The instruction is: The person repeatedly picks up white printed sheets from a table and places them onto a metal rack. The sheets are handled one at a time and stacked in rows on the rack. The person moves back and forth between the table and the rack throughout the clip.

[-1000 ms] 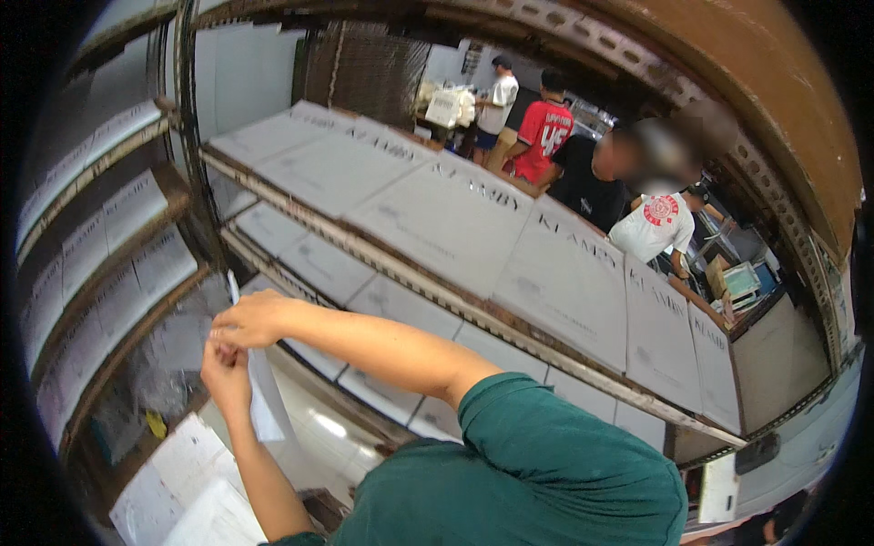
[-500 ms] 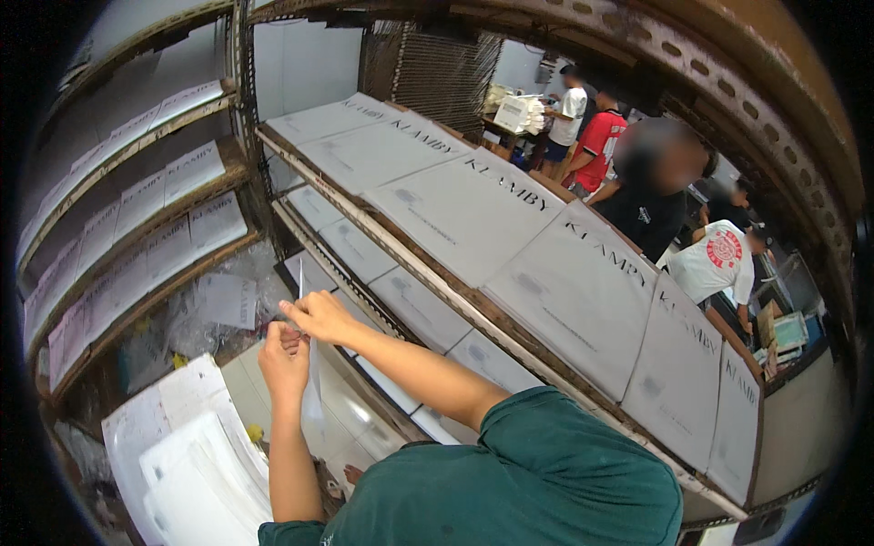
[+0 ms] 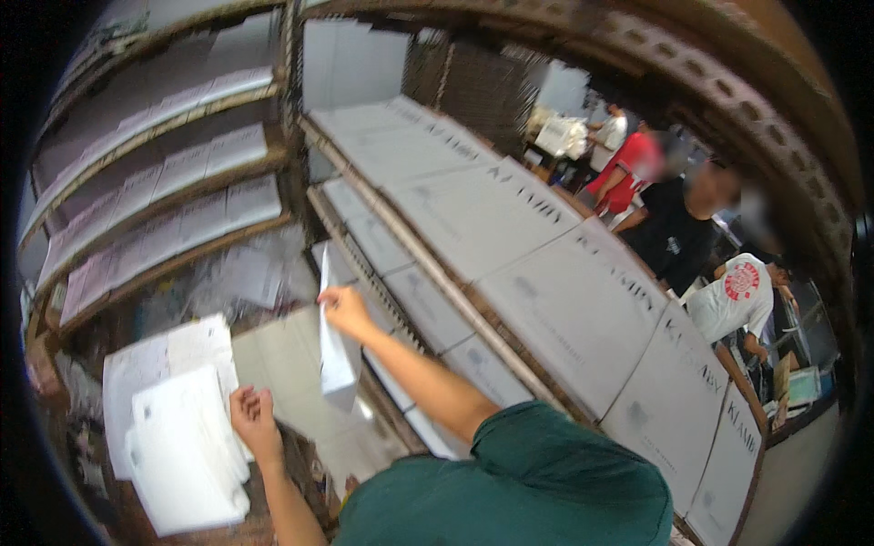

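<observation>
- Clenching a white sheet [image 3: 339, 364] in the right grip [image 3: 346, 311], pinching it by an edge partway up
- Holding the sheet steeply on end, almost edge-on to the view, between the left grip [image 3: 255, 420] and a lower row of printed sheets [image 3: 428, 305]
- Curling the left grip loosely, released and apart from the held sheet, just beside a pile of white sheets [image 3: 177, 455]
- Extending the right forearm [image 3: 428, 378] toward the left from a dark green sleeve [image 3: 533, 446]
- Raising the left forearm [image 3: 293, 505] from the lower edge of the view
- Having the pile at the left, overlapping unevenly on pale card [image 3: 168, 359], with pale floor [image 3: 282, 359] showing between pile and held sheet
- Standing beside an upper shelf [image 3: 510, 335] bearing pale grey printed sheets [image 3: 555, 309], laid flat side by side
- Facing a second rack [image 3: 175, 275] at the upper left, carrying rows of similar sheets, with blurred clear plastic [image 3: 205, 291] below
- Working near four co-workers [image 3: 742, 291] beyond the upper shelf, in white, black and red shirts
</observation>
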`<state>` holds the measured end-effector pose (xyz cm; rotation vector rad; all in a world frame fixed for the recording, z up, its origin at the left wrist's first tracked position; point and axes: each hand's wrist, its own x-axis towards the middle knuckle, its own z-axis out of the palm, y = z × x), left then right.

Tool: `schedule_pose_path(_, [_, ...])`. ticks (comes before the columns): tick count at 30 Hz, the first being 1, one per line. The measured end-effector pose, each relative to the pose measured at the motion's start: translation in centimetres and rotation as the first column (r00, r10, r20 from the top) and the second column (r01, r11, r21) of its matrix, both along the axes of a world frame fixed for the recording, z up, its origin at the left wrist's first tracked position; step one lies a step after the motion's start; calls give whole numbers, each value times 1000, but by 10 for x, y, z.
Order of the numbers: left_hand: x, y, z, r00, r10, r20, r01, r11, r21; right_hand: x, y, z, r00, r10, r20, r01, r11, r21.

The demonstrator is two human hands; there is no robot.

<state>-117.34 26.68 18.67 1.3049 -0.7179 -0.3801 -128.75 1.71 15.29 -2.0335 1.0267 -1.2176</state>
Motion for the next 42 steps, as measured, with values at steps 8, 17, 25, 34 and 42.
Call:
schedule_pose_path(8, [33,27,-44,923,-8,-384,77,984,163,-26,-12,-5,1000,10,-17,-5,962,274])
schedule_pose_path(17, [72,48,-57,840,187,-510,-17,948,319,0,-22,-25,994,-81,67,68,982,175])
schedule_pose_path(25, [78,42,-97,624,142,-768,-97,990,104,-38,-56,-51,1000,-15,-20,18,985,173])
schedule_pose_path(34, [86,61,-109,397,253,-882,-356,928,106,-24,-106,-70,940,95,328,-231,885,404])
schedule_pose_path(42, [108,65,-171,457,185,-870,-324,946,31,0,-46,-16,992,90,-92,-63,962,266])
